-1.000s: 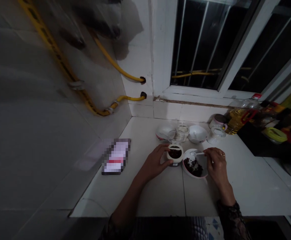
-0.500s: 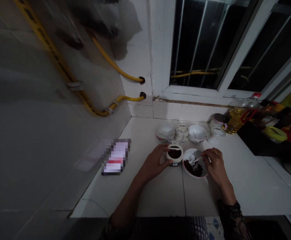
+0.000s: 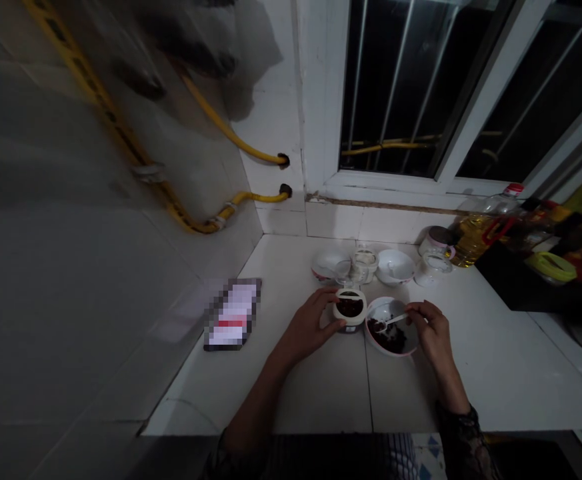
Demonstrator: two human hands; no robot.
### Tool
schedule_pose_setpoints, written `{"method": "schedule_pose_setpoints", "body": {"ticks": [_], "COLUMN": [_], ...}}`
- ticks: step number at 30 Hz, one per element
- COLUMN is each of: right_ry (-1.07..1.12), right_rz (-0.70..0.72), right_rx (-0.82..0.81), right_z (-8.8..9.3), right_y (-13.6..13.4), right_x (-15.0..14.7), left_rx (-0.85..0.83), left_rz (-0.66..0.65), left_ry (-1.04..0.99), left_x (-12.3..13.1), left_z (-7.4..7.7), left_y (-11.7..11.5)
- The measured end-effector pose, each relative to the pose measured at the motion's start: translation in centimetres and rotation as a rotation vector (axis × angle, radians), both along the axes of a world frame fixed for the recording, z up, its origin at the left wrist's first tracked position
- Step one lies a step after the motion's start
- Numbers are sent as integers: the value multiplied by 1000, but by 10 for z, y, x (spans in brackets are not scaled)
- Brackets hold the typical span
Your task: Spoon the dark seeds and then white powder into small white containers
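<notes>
- Working at a white tiled desk (image 3: 501,380), set in a corner between tiled walls, under a window (image 3: 395,87) with bars and darkness behind.
- Can see on the left wall a thick yellow pipe (image 3: 121,133), bending towards a hole in the back wall, near a thinner yellow hose (image 3: 235,139) entering a hole above.
- Grasping a white-rimmed jar (image 3: 349,308) with the left hand (image 3: 315,323), thumb in front, upright on the desk just beside a white bowl (image 3: 381,308).
- Pinching a white spoon (image 3: 395,319) by its handle in the right hand (image 3: 431,327), head down inside that bowl, among dark and white contents (image 3: 393,341).
- Ranged behind, before the back wall: a left bowl (image 3: 328,261), a small container (image 3: 365,263), a right bowl (image 3: 395,267) and a clear jar (image 3: 435,268).
- Crowded at the right: an oil bottle (image 3: 475,230), a black box (image 3: 505,277) and a yellow-green lid (image 3: 553,267), other items too dim to name.
- Lying well apart to the left, a phone-like device (image 3: 231,315), pixelated past reading.
- Blurred at the top left, dark hanging bags (image 3: 195,40); cannot tell their contents.
- Cut off by the lower edge, dark lacy sleeves (image 3: 463,427).
- Hidden by the grip, part of the jar's left side.
</notes>
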State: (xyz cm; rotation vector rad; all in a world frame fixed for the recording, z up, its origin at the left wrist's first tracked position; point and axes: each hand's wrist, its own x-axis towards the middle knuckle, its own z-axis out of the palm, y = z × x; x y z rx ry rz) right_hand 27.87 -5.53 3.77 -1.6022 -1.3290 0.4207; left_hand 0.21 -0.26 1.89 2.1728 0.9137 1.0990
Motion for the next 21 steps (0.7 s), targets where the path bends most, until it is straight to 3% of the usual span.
{"method": "schedule_pose_setpoints", "body": {"ticks": [13, 21], "right_ry": [401, 415], "right_rz": [-101, -65], "right_rx": [-9, 3], "right_z": [1, 15], "right_y": [-1, 2], "right_x": [1, -8], "left_rx": [-2, -14], "left_rz": [9, 11], "left_ry": [3, 10], "left_x": [-1, 0], "left_z": [0, -1], "left_y": [0, 0]}}
